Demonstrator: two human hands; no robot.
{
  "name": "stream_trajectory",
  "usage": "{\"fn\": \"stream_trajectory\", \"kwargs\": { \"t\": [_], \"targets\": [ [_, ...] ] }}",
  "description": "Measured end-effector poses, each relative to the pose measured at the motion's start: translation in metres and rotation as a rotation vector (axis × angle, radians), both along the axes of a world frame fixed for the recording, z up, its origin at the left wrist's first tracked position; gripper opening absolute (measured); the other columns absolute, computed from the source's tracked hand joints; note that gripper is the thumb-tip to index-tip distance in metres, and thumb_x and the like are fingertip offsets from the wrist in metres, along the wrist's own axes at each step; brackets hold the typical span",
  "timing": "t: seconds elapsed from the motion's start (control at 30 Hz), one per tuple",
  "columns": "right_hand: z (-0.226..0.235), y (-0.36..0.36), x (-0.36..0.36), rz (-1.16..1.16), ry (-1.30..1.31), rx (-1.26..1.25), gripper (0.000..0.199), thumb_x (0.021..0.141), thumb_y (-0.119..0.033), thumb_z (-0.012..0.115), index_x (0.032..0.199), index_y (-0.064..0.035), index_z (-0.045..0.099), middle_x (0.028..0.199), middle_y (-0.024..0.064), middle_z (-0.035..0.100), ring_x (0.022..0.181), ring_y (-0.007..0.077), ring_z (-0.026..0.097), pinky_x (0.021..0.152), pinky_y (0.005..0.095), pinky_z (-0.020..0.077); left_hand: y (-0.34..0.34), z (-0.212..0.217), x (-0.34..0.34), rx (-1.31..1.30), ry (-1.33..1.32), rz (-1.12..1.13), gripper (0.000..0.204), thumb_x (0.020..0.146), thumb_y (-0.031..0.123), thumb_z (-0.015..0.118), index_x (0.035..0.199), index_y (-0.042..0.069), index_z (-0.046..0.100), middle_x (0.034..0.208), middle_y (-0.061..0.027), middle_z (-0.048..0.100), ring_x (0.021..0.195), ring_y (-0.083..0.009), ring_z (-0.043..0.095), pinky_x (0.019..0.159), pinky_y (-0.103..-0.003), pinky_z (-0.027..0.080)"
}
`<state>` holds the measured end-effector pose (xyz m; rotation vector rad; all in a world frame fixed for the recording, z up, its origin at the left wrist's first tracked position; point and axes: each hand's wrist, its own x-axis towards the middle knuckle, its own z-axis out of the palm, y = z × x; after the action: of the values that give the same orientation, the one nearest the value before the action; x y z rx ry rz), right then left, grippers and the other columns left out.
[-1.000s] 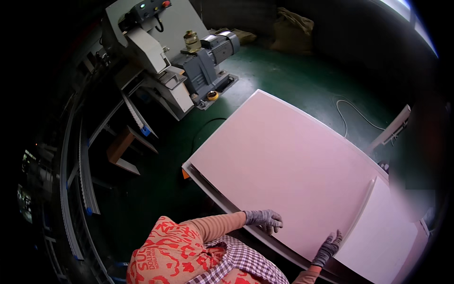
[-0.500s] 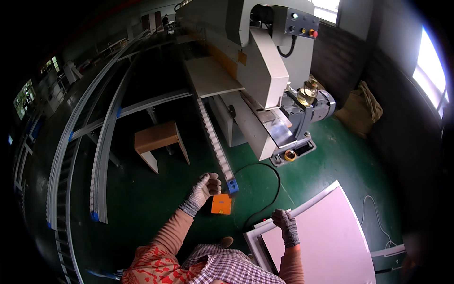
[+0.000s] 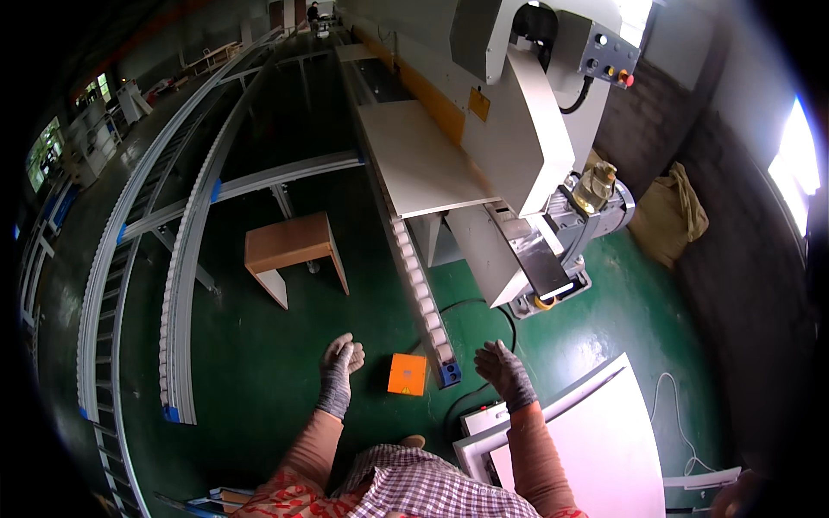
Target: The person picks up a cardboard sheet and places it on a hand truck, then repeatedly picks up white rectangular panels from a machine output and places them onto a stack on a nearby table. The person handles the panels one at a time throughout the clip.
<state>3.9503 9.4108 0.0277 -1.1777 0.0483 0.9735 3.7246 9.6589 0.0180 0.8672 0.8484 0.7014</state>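
Observation:
My left hand (image 3: 340,364), in a pale glove with a grey cuff, hangs above the green floor, its fingers loosely bent and apart, holding nothing. To its right, past an orange box (image 3: 407,375) on the floor, my right hand (image 3: 503,371) is also gloved and bare of any object, fingers partly stretched. Between the hands ends a roller rail (image 3: 420,293) with white rollers and a blue end cap. Farther up that rail lies a flat pale board (image 3: 423,164), running beside the large white machine (image 3: 531,129). Neither hand touches the board or the rail.
A brown-topped stool (image 3: 289,240) stands left of the rail. Long metal roller frames (image 3: 179,345) run along the left. At lower right, a stack of pale panels (image 3: 587,432) lies close to my right arm. A black cable, motor (image 3: 604,203) and sack (image 3: 672,216) are beyond.
My left hand has moved left and down, away from the rail's end. My right hand has risen slightly, its fingers opening. The view has shifted, and the board and machine appear nearer.

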Motion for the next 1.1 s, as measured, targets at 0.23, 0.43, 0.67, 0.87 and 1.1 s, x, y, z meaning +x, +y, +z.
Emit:
{"fn": "stream_trajectory", "kwargs": {
  "t": [0.23,0.43,0.67,0.87,1.1],
  "targets": [
    [-0.003,0.039,0.009,0.005,0.101,0.141,0.073,0.08,-0.05,0.057,0.129,-0.0018,0.033,0.128,0.018,0.043,0.116,0.0283,0.043,0.098,0.0395,0.0344,0.006,0.012,0.005,0.242,-0.011,0.03,0.039,0.085,0.011,0.056,0.121,0.003,0.047,0.097,-0.0039,0.058,0.084,-0.0095,0.053,0.082,-0.024,0.043],
    [-0.006,0.062,0.021,-0.054,0.222,0.238,0.064,0.085,-0.048,0.049,0.132,-0.0089,0.032,0.135,0.0138,0.037,0.123,0.0305,0.035,0.104,0.0437,0.0243,0.008,0.006,-0.004,0.283,-0.007,0.037,0.039,0.086,0.007,0.054,0.123,0.003,0.044,0.108,-0.0096,0.054,0.1,-0.0143,0.05,0.093,-0.027,0.038],
    [-0.047,0.057,0.053,-0.259,0.886,0.883,0.05,0.093,-0.041,0.031,0.136,-0.0151,0.026,0.144,0.0018,0.022,0.133,0.0196,0.016,0.107,0.0527,0.0072,0.014,0.0,0.003,0.352,-0.027,0.016,0.044,0.084,0.003,0.055,0.126,0.004,0.041,0.119,-0.02,0.048,0.11,-0.0218,0.048,0.097,-0.031,0.036],
    [-0.014,0.073,0.027,-0.307,0.439,0.478,0.059,0.091,-0.046,0.034,0.136,-0.0102,0.023,0.142,0.0038,0.026,0.132,0.0172,0.02,0.108,0.0474,0.0112,0.018,0.01,0.001,0.384,-0.028,-0.076,0.046,0.085,0.007,0.055,0.128,0.004,0.038,0.126,-0.0205,0.044,0.117,-0.0233,0.043,0.098,-0.032,0.035],
    [-0.036,0.062,0.002,-0.406,0.378,0.4,0.044,0.082,-0.039,0.059,0.112,-0.0076,0.05,0.111,0.0087,0.054,0.107,0.0237,0.049,0.096,0.045,0.0363,0.04,0.019,0.038,0.516,-0.035,-0.177,0.051,0.085,0.013,0.058,0.131,0.005,0.036,0.126,-0.0176,0.045,0.118,-0.022,0.043,0.098,-0.032,0.035]
  ]
}}
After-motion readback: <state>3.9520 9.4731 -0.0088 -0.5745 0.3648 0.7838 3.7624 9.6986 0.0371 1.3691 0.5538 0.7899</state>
